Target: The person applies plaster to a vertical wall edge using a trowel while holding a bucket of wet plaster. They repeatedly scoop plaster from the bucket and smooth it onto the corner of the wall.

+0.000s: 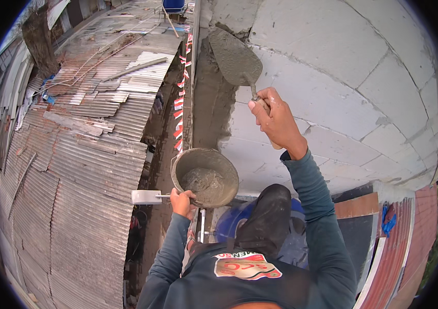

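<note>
My right hand point(275, 117) is closed round the handle of a trowel point(235, 57), whose broad blade is coated in grey mortar. The blade lies against or very near the block wall point(306, 82), beside a strip of wet mortar point(209, 103) along the wall's left edge; I cannot tell whether it touches. Lower down, my left hand point(183, 203) grips the near rim of a dark bucket point(233, 167). Wet grey mortar point(203, 184) sits in the bucket. A white rectangular thing on a thin rod point(147, 196) sticks out left of that hand.
Rusty corrugated roofing point(90, 206) stretches below on the left, with loose boards on it. A red and white bunting string point(179, 110) hangs along the gap beside the wall. A blue drum point(234, 221) stands by my leg. Red roofing sheets point(396, 262) lie at the right.
</note>
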Demonstrator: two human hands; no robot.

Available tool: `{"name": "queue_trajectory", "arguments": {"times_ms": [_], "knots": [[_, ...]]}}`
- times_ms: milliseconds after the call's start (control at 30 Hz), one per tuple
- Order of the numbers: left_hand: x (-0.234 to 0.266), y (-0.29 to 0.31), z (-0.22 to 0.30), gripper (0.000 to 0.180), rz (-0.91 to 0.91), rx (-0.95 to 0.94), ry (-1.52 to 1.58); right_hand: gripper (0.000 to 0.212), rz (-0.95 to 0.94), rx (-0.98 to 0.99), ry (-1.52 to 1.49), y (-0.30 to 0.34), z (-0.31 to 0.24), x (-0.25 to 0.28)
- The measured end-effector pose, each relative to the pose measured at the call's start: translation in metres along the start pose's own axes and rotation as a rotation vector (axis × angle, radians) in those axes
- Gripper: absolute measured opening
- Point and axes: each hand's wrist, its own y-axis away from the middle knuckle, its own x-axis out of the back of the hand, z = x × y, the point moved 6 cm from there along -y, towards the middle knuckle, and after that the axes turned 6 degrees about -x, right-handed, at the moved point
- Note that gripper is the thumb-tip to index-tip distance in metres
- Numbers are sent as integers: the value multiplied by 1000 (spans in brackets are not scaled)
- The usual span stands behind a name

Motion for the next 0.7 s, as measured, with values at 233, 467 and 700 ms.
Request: {"name": "queue_trajectory", "arguments": {"times_ms": [233, 467, 700], "knots": [[-1, 3, 5, 42, -27, 18, -40, 27, 326, 93, 59, -6, 34, -47], [26, 9, 0, 39, 45, 14, -15, 27, 356, 42, 75, 11, 22, 35], [16, 14, 4, 40, -7, 33, -57, 28, 235, 14, 76, 75, 40, 68]]}}
